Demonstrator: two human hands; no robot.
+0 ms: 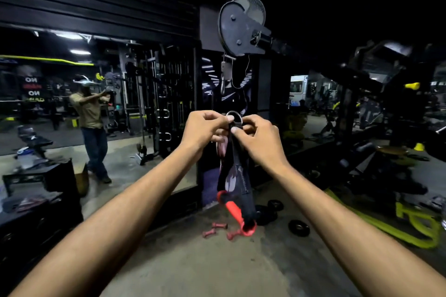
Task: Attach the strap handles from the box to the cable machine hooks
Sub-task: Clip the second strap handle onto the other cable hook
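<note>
A black strap handle (237,176) with a red grip (235,212) hangs from both my hands at the centre of the head view. My left hand (205,129) and my right hand (259,138) pinch the strap's top just under its metal D-ring (233,118). Above the ring hangs the cable machine's carabiner hook (223,84), below a grey pulley (237,28). There is a clear gap between the ring and the hook. The red grip dangles tilted above the floor.
Small red dumbbells (218,229) and black weight plates (298,228) lie on the concrete floor below. A mirror wall (60,108) at left reflects a person and racks. Yellow-green machine frames (410,226) stand at right. A dark bench or rack (41,190) sits at lower left.
</note>
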